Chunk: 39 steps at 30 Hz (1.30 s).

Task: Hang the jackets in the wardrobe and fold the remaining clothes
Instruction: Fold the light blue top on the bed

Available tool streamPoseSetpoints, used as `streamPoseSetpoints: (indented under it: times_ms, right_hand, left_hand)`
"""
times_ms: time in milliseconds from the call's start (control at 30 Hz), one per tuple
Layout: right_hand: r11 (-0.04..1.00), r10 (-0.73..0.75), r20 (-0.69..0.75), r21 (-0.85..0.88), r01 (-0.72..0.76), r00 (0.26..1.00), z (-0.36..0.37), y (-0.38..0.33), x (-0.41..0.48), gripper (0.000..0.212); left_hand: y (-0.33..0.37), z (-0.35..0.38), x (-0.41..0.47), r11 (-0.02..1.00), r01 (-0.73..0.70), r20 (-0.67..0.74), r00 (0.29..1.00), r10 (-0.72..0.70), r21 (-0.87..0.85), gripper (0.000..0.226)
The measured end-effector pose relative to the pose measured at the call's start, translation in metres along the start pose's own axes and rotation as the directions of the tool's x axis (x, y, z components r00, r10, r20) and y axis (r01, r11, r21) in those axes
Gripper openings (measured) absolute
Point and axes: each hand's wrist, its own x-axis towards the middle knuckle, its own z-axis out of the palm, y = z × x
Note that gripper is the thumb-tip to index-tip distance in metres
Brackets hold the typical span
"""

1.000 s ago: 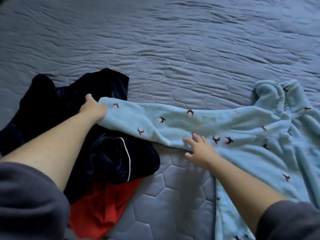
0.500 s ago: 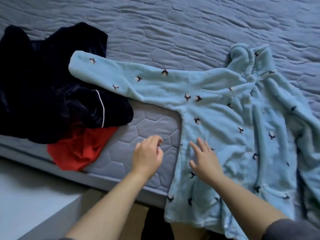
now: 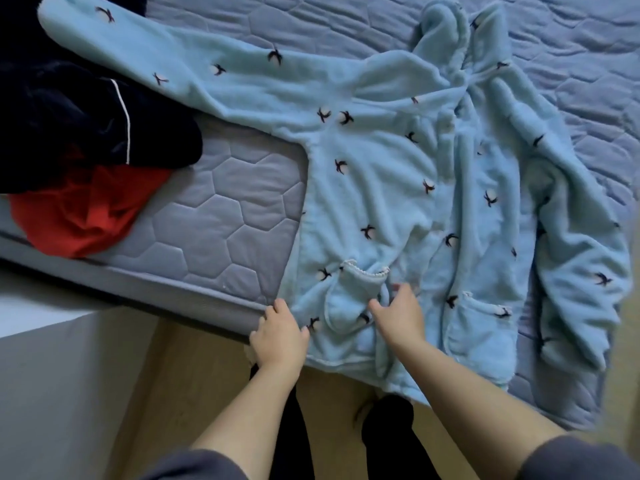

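No writing, label, brand or number can be read anywhere in the frame. The light blue robe (image 3: 381, 174) across the middle carries only a pattern of small dark bird shapes, not letters.

Quilted bed (image 3: 242, 188) under robe (image 3: 381, 174), clothes (image 3: 69, 133)

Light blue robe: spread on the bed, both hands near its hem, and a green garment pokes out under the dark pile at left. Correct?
Not green: the head view shows a red garment under the dark pile. The light blue robe does lie spread on the bed, with the left hand and right hand near its hem.
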Motion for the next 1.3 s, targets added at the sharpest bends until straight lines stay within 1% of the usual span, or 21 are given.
streamPoseSetpoints:
  times_ms: [100,133,200,300,367,400,467,500,567,600,667,733,833,900,933,1000,1067,1133,1200,1233,1300]
  right_hand:
    - [0.998,0.024,0.087,-0.066,-0.018,0.996,-0.004,0.000,0.005,0.012]
    - [0.997,0.027,0.096,-0.081,-0.019,0.995,-0.006,-0.001,0.006,0.006]
    - [0.994,0.017,0.151,-0.107,-0.001,0.988,-0.006,-0.002,0.005,0.016]
    - [0.992,-0.039,0.307,-0.100,0.073,0.951,0.001,0.000,-0.008,0.018]
    - [0.993,-0.070,0.238,-0.071,0.089,0.969,0.007,0.006,-0.013,0.006]
    - [0.995,-0.059,0.143,-0.070,0.069,0.988,0.009,0.009,-0.014,0.007]
    - [0.999,0.046,0.001,-0.005,-0.046,0.999,0.011,0.016,-0.013,0.032]
    - [0.992,0.112,0.021,0.059,-0.113,0.993,0.012,0.018,-0.012,0.042]
    - [0.965,0.186,0.167,0.156,-0.212,0.968,0.014,0.018,-0.010,0.048]
    - [0.961,0.194,0.234,0.147,-0.232,0.953,0.017,0.019,-0.009,0.044]
    - [0.970,0.202,0.319,0.067,-0.235,0.926,0.021,0.022,-0.005,0.033]
    - [0.966,0.215,0.414,0.041,-0.254,0.884,0.021,0.028,-0.002,0.028]
    - [0.974,0.205,0.556,-0.036,-0.223,0.806,0.006,0.039,-0.006,0.017]
    - [0.981,0.188,0.475,-0.139,-0.137,0.860,-0.007,0.052,-0.011,0.020]
    - [0.978,0.184,0.373,-0.165,-0.130,0.909,-0.015,0.060,-0.014,0.018]
    - [0.976,0.208,0.143,-0.102,-0.195,0.968,-0.034,0.076,-0.020,0.015]
    - [0.952,0.304,-0.067,0.040,-0.302,0.950,-0.051,0.096,-0.022,0.014]
    - [0.885,0.466,-0.224,0.110,-0.452,0.856,-0.067,0.118,-0.020,0.041]
    - [0.812,0.583,-0.257,0.224,-0.539,0.771,-0.081,0.139,-0.017,0.069]
    - [0.780,0.613,-0.202,0.306,-0.546,0.764,-0.085,0.152,-0.013,0.076]
    - [0.747,0.534,0.002,0.466,-0.473,0.845,-0.090,0.176,-0.006,0.072]
  left_hand:
    - [0.006,-0.008,0.012,0.998,-0.022,0.038,0.999,0.020,0.057,0.013]
    - [0.005,-0.013,0.015,0.997,-0.032,0.052,0.998,0.028,0.072,0.010]
    - [-0.007,-0.026,0.017,0.998,-0.008,0.054,0.999,0.005,0.065,0.011]
    - [-0.048,-0.047,0.016,0.990,0.141,0.025,0.990,-0.141,0.025,0.014]
    - [-0.073,-0.057,0.022,0.963,0.263,0.065,0.964,-0.260,-0.053,0.013]
    - [-0.079,-0.059,0.028,0.942,0.313,0.104,0.948,-0.301,-0.120,0.012]
    - [-0.077,-0.057,0.037,0.904,0.331,0.178,0.940,-0.291,-0.270,0.013]
    - [-0.071,-0.056,0.039,0.888,0.308,0.208,0.946,-0.249,-0.340,0.012]
    - [-0.060,-0.050,0.037,0.861,0.253,0.277,0.951,-0.138,-0.441,0.013]
    - [-0.058,-0.045,0.036,0.881,0.213,0.303,0.949,-0.084,-0.423,0.020]
    - [-0.066,-0.039,0.033,0.957,0.154,0.310,0.948,-0.074,-0.244,0.020]
    - [-0.077,-0.038,0.030,0.969,0.211,0.284,0.944,-0.168,-0.129,0.011]
    - [-0.072,-0.044,0.021,0.958,0.283,0.187,0.944,-0.272,-0.036,0.028]
    - [-0.055,-0.046,0.007,0.984,0.175,0.006,0.985,-0.175,-0.015,0.034]
    - [-0.044,-0.045,0.000,0.998,0.067,-0.071,0.995,-0.067,-0.007,0.029]
    - [-0.018,-0.041,-0.017,0.987,-0.163,-0.114,0.980,0.162,-0.003,0.018]
    - [0.013,-0.031,-0.034,0.937,-0.349,-0.060,0.936,0.347,-0.031,0.013]
    - [0.047,-0.015,-0.048,0.883,-0.461,0.035,0.885,0.465,-0.081,0.010]
    - [0.084,0.004,-0.060,0.882,-0.456,0.145,0.871,0.470,-0.121,0.022]
    - [0.103,0.013,-0.065,0.903,-0.410,0.194,0.883,0.427,-0.127,0.036]
    - [0.133,0.028,-0.070,0.956,-0.243,0.261,0.924,0.281,-0.166,0.060]
